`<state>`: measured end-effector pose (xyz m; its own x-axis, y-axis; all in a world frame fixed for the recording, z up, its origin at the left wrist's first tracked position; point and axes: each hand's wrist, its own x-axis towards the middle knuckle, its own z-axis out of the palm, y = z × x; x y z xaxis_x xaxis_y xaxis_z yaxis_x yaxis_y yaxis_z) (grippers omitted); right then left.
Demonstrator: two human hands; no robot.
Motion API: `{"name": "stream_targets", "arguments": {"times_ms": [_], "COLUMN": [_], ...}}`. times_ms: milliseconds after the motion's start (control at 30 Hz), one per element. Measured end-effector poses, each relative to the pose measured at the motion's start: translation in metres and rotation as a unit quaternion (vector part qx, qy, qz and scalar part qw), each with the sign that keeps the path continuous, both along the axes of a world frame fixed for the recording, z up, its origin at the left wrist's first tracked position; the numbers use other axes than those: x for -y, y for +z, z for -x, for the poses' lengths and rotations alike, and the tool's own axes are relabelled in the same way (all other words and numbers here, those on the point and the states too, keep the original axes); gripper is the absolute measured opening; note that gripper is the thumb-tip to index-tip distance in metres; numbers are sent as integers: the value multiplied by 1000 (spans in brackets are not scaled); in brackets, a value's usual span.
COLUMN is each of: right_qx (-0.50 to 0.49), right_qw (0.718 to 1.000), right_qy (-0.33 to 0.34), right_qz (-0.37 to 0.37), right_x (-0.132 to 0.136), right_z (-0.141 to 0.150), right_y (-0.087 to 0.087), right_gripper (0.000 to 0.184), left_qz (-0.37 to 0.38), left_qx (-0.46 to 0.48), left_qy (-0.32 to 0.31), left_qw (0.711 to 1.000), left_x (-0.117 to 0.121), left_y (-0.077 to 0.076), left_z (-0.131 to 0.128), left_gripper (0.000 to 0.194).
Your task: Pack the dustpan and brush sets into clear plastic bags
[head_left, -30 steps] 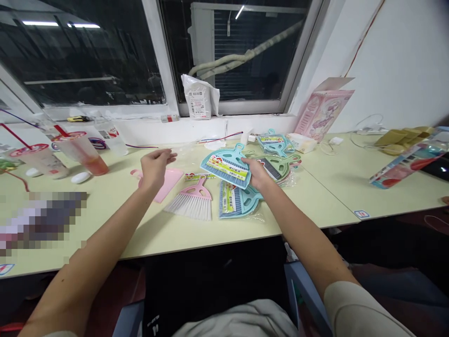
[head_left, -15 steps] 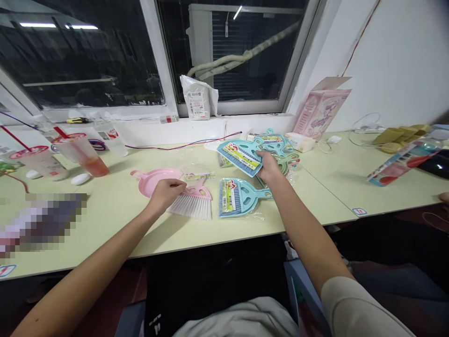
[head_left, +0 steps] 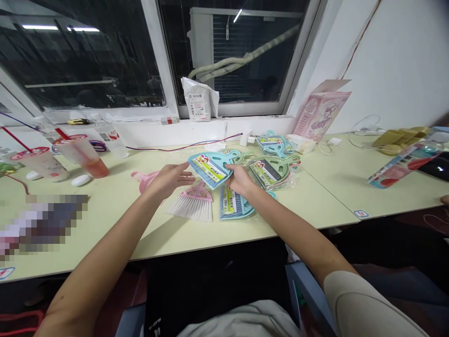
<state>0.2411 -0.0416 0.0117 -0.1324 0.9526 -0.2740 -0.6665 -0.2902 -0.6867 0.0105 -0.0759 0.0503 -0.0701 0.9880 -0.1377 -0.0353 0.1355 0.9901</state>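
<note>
My right hand [head_left: 240,179] is closed on the handle end of a blue dustpan-and-brush set [head_left: 210,168], wrapped and labelled, held above the table. My left hand [head_left: 171,181] is open, fingers spread beside the set's left edge; whether they touch it I cannot tell. Below the hands lies a pink hand brush [head_left: 192,206] with white bristles. A pink dustpan [head_left: 143,181] is partly hidden behind my left hand. Another blue dustpan set [head_left: 231,206] lies under my right hand, partly covered. To the right sits a green dustpan set [head_left: 271,171] with a grey brush.
More blue sets [head_left: 275,142] lie at the back by the sill. Drink cups [head_left: 84,157] with red straws stand at left. At right are a pink box [head_left: 321,112], a tissue pack [head_left: 300,142] and a bottle [head_left: 403,164]. The table's front edge [head_left: 210,243] runs before me.
My right hand has carried the blue dustpan set leftward, uncovering the green set. My left hand has left the pink brush, opened and risen toward the blue set.
</note>
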Motion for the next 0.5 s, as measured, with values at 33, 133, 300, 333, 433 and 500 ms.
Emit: {"name": "stream_targets", "arguments": {"times_ms": [33,133,300,333,433,500], "right_qx": [-5,-8,18,30,82,114], "right_qw": [1000,1000,999,998,993,988], "right_qy": [-2,-10,4,15,59,89], "right_qz": [-3,-12,-48,-59,-61,-50], "right_x": [0,-1,-2,-2,-5,-11], "right_z": [5,18,35,36,33,24], "right_y": [0,-1,-6,-7,-7,-5], "right_gripper": [18,20,17,15,14,25], "left_qz": [32,68,59,61,54,39], "left_qx": [62,161,212,219,233,236], "left_qy": [-36,-85,-66,-62,-37,-19], "left_qw": [997,981,973,972,970,971], "left_x": [-5,-18,-32,-34,-39,-42], "left_y": [1,-1,-14,-17,-22,-24], "left_z": [-5,-12,0,4,17,24], "left_gripper": [31,24,28,31,37,39]}}
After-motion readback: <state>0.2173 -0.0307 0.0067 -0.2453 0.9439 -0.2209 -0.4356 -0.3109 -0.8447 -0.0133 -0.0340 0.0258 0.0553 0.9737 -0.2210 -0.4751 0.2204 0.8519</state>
